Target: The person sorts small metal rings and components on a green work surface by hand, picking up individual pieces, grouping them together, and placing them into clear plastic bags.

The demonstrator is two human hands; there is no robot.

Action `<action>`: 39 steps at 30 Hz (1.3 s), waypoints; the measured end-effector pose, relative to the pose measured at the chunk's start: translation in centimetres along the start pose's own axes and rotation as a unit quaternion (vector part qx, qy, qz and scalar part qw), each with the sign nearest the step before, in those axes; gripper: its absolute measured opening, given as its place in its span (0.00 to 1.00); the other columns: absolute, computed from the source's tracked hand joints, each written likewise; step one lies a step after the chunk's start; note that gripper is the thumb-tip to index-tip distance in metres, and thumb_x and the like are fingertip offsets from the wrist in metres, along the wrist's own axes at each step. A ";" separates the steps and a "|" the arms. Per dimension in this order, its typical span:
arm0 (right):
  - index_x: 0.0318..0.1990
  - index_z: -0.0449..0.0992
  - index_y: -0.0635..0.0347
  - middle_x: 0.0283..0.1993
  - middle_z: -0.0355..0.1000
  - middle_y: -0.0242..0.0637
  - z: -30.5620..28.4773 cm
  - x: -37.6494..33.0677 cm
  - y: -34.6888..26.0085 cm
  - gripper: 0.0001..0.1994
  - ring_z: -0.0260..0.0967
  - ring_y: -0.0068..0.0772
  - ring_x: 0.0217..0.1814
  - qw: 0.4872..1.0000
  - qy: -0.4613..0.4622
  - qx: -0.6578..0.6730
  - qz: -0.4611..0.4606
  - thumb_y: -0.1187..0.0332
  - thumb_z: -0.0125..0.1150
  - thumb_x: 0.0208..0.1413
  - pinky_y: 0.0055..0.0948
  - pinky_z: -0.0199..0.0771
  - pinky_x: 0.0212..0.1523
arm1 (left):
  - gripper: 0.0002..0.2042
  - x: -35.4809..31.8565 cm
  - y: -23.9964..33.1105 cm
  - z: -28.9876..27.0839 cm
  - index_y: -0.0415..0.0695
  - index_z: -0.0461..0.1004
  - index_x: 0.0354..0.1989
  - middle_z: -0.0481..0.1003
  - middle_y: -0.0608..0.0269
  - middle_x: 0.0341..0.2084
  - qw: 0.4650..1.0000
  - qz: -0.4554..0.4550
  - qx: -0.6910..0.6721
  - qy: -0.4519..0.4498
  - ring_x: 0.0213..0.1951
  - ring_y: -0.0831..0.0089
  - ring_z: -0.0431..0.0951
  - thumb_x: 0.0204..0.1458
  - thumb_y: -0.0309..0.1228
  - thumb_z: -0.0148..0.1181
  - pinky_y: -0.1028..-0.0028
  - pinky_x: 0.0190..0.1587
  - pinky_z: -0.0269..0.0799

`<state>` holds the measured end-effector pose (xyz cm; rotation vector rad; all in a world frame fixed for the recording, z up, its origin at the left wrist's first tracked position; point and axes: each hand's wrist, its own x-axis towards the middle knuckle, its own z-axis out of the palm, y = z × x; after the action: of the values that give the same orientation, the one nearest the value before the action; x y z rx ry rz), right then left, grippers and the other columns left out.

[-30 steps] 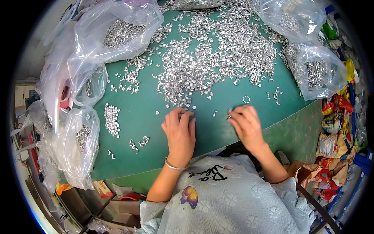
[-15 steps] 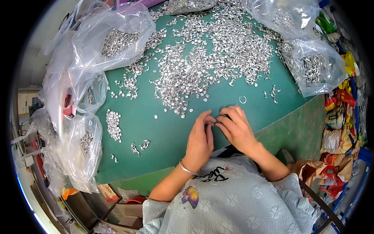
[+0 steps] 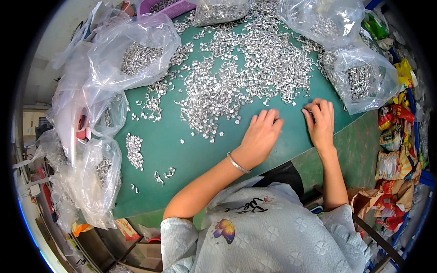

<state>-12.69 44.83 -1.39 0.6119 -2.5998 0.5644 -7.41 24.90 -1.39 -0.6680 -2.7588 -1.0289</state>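
A broad heap of small silvery curved metal pieces (image 3: 277, 59) covers the far part of the green table (image 3: 182, 157), mixed with small chunky metal bits (image 3: 207, 111) toward its near left side. Just in front of the heap, my left hand (image 3: 260, 139), with a silver bangle at its wrist, is closed with bent fingers. Whatever its fingertips hold, if anything, is hidden. To its right, near the table's slanting edge, my right hand (image 3: 321, 122) reaches down with thumb and fingers drawn in at the tabletop. What lies between those fingertips is too small to make out.
Clear plastic bags of metal pieces stand at the left (image 3: 136, 59), lower left (image 3: 102, 166) and right (image 3: 362, 79). A purple basket (image 3: 166, 10) sits at the far edge. A small group of chunky bits (image 3: 134, 152) and several joined pieces (image 3: 164, 175) lie at left.
My hands, close together before, have moved apart. The left went right and forward, over where a small metal ring lay; the right went right and forward to where loose pieces lay.
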 end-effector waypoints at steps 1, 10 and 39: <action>0.32 0.73 0.61 0.37 0.67 0.39 -0.2 0.2 -0.3 0.08 0.63 0.42 0.40 1.000 0.009 0.024 -0.004 0.74 0.65 0.44 0.35 0.62 0.39 | 0.11 -0.2 -0.3 0.0 0.38 0.70 0.40 0.67 0.55 0.40 1.000 -0.003 -0.003 -0.004 0.41 0.58 0.67 0.47 0.22 0.58 0.64 0.43 0.64; 0.38 0.72 0.61 0.40 0.67 0.39 0.5 -0.8 -6.8 0.16 0.62 0.42 0.43 0.981 -0.098 0.161 -0.039 0.69 0.67 0.41 0.35 0.61 0.40 | 0.08 0.1 -1.8 -0.3 0.37 0.71 0.36 0.72 0.54 0.31 0.958 -0.126 -0.198 0.166 0.33 0.61 0.75 0.47 0.17 0.57 0.69 0.35 0.71; 0.33 0.76 0.65 0.23 0.70 0.24 -0.9 0.2 -7.3 0.02 0.57 0.09 0.22 0.848 -0.230 0.427 0.211 0.76 0.60 0.52 0.15 0.56 0.20 | 0.17 -2.3 0.5 -1.9 0.38 0.69 0.50 0.70 0.57 0.43 0.915 -0.185 -0.335 0.131 0.43 0.71 0.73 0.50 0.16 0.57 0.75 0.45 0.72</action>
<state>-8.98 39.19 1.60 0.4385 -2.8375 2.0000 -5.14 23.20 -0.25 -0.0283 -2.3094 -2.0128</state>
